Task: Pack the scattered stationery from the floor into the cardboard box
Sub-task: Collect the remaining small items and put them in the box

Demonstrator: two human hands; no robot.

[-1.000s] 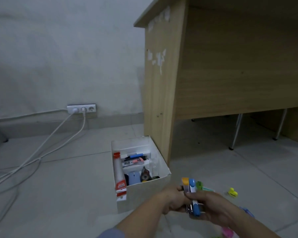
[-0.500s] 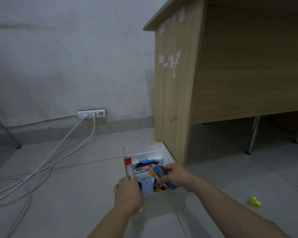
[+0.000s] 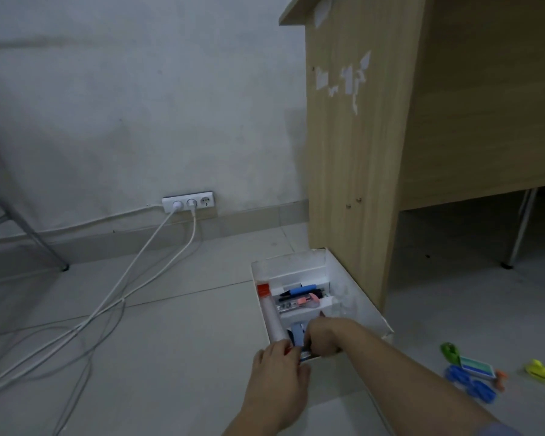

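Stationery fills the cardboard box [image 3: 356,297] beside the desk [image 3: 353,152]; right hand [image 3: 324,339] curls inside, contents unclear; left hand [image 3: 279,377] grips the near rim.

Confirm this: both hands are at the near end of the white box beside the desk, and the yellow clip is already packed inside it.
Not quite. In the head view both hands, left hand and right hand, are at the near end of the white box beside the desk, but the yellow clip still lies on the floor to the box's right.
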